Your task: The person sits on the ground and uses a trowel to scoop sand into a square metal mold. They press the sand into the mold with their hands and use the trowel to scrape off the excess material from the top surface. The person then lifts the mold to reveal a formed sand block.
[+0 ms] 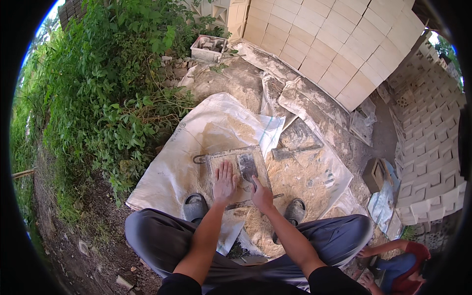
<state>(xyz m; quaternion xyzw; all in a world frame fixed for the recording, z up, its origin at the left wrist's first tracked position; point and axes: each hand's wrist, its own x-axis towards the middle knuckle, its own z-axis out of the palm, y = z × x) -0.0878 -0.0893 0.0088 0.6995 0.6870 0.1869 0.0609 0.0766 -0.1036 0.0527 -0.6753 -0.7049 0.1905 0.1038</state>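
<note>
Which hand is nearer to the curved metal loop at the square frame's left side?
Left. The left hand is just right of the loop; the right hand, holding the trowel, is farther right.

Soft daylight with faint shadows; sky [52,14] glares white at upper left; blocks [425,152] at far right bend toward the edge; left hand [224,187] and right hand [261,195] look sharp

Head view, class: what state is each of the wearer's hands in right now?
Left hand: open, palm down on the sandy mould.
Right hand: closed, holding the flat trowel.
</note>
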